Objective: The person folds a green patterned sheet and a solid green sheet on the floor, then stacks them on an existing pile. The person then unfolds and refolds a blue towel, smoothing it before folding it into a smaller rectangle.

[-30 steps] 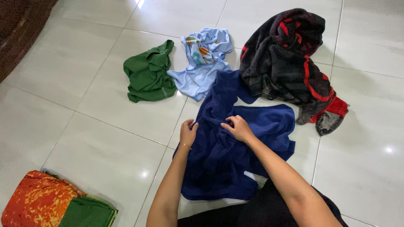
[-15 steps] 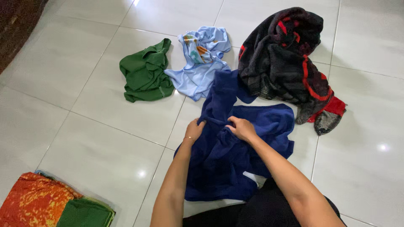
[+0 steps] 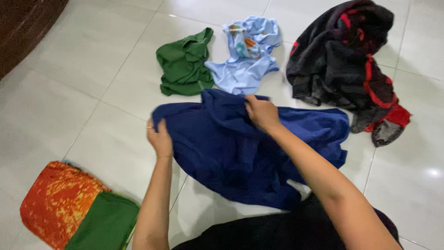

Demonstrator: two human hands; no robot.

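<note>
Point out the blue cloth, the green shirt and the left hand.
blue cloth (image 3: 222, 153), head view, middle of the spread fabric
green shirt (image 3: 182, 69), head view, centre of the crumpled heap
left hand (image 3: 159, 139), head view, back of the hand

no packages, labels, signs or screens are in view.

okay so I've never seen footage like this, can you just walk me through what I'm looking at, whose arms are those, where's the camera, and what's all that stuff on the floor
The camera sits on a person's head and looks down, so the two bare arms reaching in from the bottom are that person's own. There is no machine here.

The left hand grips the left edge of a dark blue garment, and the right hand pinches its top edge, spreading it over the white tiled floor.

Beyond it lie a crumpled green garment, a light blue printed one and a black and red blanket. At the lower left is a pile of folded cloth, orange-red and green.
</note>
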